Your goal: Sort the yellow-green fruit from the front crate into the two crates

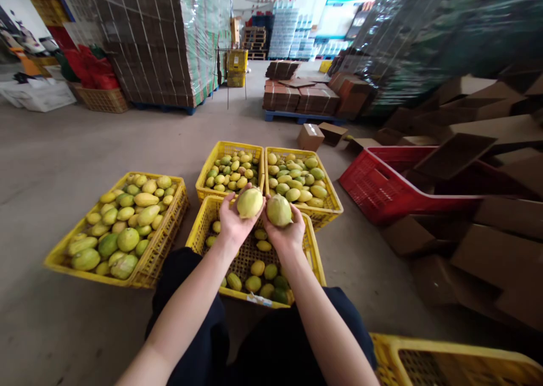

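My left hand [236, 222] holds a yellow-green fruit [250, 203] in its palm, fingers curled round it. Beside it, my right hand [288, 234] cups a greener fruit [279, 211]. Both hands are raised over a yellow crate [317, 256] between my knees, with several fruits lying loosely inside. Behind it stand two fuller crates, one with small fruits [232, 177] on the left and one with larger ones [305, 194] on the right. At the left, a crate [169, 233] is heaped with large green and yellow fruits.
A red crate [373, 191] with cardboard stands at the right beside piled boxes [500, 256]. Part of a yellow crate [449, 349] shows at the lower right. Farther back are a blue pallet [297, 116] of flattened cartons and tall wrapped stacks [144, 41].
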`<state>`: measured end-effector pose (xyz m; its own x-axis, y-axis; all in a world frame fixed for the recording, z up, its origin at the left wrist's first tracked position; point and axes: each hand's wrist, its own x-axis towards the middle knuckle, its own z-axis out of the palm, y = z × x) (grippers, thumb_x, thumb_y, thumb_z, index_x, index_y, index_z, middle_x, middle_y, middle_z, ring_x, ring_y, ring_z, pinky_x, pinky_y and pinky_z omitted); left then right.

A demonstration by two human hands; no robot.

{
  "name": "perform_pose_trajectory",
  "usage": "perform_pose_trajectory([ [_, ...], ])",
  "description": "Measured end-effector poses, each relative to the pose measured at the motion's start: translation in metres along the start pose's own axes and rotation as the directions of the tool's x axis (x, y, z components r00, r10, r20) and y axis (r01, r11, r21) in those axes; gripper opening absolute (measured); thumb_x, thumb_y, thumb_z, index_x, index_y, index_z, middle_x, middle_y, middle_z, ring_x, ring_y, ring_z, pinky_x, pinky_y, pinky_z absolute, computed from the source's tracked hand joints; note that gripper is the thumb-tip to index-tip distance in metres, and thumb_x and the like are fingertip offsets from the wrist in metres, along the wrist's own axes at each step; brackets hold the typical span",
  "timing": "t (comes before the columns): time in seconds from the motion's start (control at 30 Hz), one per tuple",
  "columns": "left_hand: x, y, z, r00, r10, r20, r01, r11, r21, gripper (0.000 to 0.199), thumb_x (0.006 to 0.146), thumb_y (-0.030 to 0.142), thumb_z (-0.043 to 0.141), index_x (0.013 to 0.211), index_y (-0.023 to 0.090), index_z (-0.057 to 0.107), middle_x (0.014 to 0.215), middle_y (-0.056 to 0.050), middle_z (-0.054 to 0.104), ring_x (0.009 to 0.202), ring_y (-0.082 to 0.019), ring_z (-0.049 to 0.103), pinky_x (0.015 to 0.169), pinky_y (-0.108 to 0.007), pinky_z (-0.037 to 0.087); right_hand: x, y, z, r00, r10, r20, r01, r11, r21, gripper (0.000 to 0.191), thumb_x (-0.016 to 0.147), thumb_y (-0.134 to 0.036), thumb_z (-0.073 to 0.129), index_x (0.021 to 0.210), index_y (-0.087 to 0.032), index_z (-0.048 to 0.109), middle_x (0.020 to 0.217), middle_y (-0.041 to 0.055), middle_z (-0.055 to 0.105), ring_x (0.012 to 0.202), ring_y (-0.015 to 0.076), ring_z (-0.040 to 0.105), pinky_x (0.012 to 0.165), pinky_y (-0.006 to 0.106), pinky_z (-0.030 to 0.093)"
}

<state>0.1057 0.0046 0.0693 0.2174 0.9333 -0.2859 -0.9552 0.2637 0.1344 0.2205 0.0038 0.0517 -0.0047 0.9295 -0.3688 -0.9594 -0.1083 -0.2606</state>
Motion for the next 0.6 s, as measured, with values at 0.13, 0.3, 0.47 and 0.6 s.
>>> perform_pose_trajectory([
  [0.13, 0.003, 0.002, -0.002, 0.997, 0.060, -0.045, -0.060, 0.998, 0.000, 0.032, 0.091, 0.029, 0.044, 0.108, 0.012, 0.066, 0.094, -0.011, 0.071, 0.094, -0.022, 0.069, 0.087, -0.037, 0.057, 0.007, 0.002, -0.003, 0.999, 0.032, -0.027, -0.031, 0.999, 0.044, 0.035, 0.090, -0.027, 0.043, 0.117, -0.012, 0.058, 0.095, 0.0116, 0.073, 0.101, 0.0230, 0.070, 0.079, 0.035, 0.063],
  [0.3, 0.008, -0.001, -0.004, 0.982, 0.053, -0.184, -0.052, 0.999, 0.009, 0.034, 0.092, 0.034, 0.043, 0.105, 0.011, 0.064, 0.094, -0.013, 0.069, 0.092, -0.023, 0.069, 0.080, -0.035, 0.059, 0.013, 0.003, -0.010, 0.999, 0.030, 0.014, -0.030, 0.999, 0.039, 0.039, 0.093, -0.030, 0.047, 0.125, -0.010, 0.055, 0.103, 0.0145, 0.073, 0.105, 0.0234, 0.069, 0.087, 0.038, 0.060],
  [0.47, 0.012, -0.002, -0.006, 0.986, 0.040, -0.161, -0.037, 0.999, 0.022, 0.023, 0.091, 0.026, 0.048, 0.102, 0.012, 0.062, 0.090, -0.010, 0.070, 0.086, -0.021, 0.069, 0.076, -0.031, 0.059, 0.010, 0.002, -0.009, 0.999, 0.033, 0.034, -0.033, 0.999, 0.015, 0.032, 0.092, -0.027, 0.048, 0.117, -0.012, 0.060, 0.094, 0.0116, 0.074, 0.097, 0.0233, 0.071, 0.088, 0.042, 0.060],
  [0.6, 0.009, 0.001, -0.003, 0.994, -0.022, -0.108, 0.025, 0.999, 0.021, 0.021, 0.091, 0.022, 0.052, 0.103, 0.009, 0.062, 0.091, -0.011, 0.069, 0.085, -0.017, 0.069, 0.070, -0.020, 0.058, 0.007, 0.001, -0.005, 0.999, -0.028, 0.025, 0.028, 1.000, -0.004, 0.022, 0.084, -0.023, 0.056, 0.103, -0.016, 0.064, 0.084, 0.0060, 0.074, 0.088, 0.0212, 0.072, 0.084, 0.036, 0.061],
])
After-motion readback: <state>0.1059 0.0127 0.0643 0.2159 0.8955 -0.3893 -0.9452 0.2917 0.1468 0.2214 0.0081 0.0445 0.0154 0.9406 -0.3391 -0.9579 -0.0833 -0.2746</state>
